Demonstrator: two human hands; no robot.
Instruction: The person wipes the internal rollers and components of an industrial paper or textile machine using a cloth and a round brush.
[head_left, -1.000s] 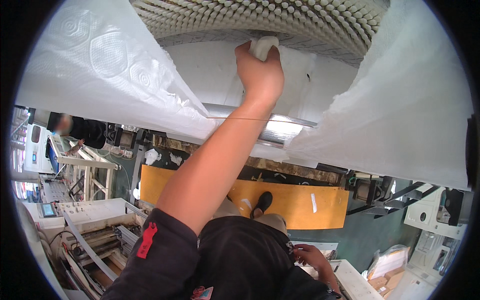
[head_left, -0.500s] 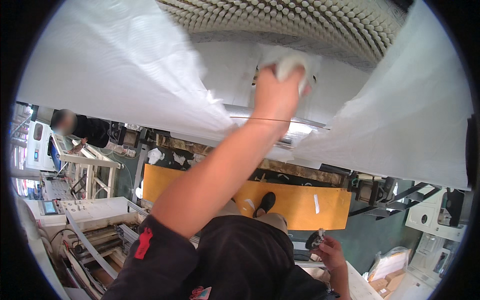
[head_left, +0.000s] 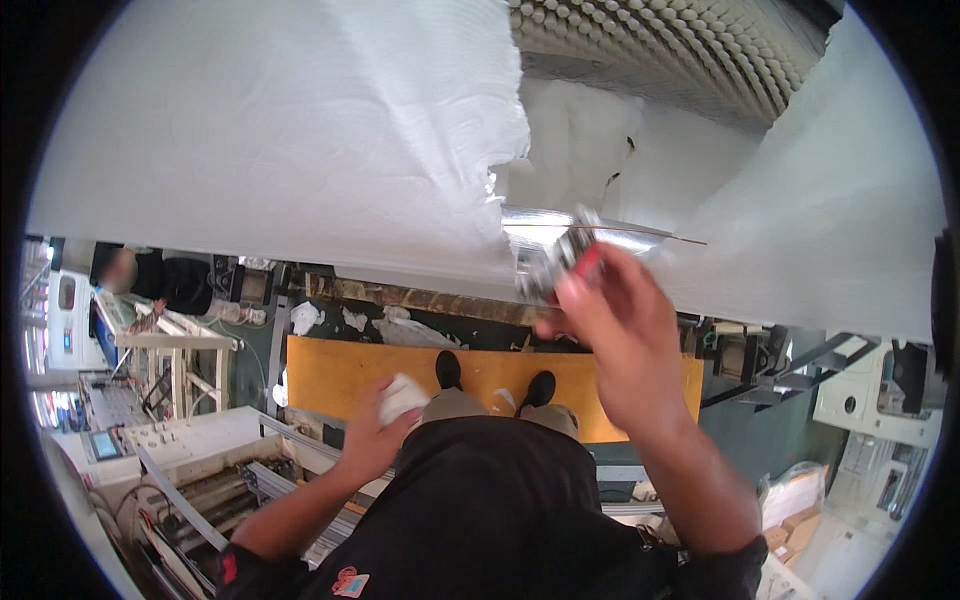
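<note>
Pulled back beside the waist (head_left: 490, 432) since earlier, the left grip (head_left: 374, 430) clamps a white wad (head_left: 403, 399), while the right grip (head_left: 628, 345), raised near the silver bar (head_left: 528, 229), clasps a blurred dark object (head_left: 560, 264).

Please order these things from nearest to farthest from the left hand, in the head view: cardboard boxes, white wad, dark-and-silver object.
From the left hand:
1. White wad: held in it.
2. Dark-and-silver object: ahead and right, in the right hand, blurred.
3. Cardboard boxes: lower right.
</note>
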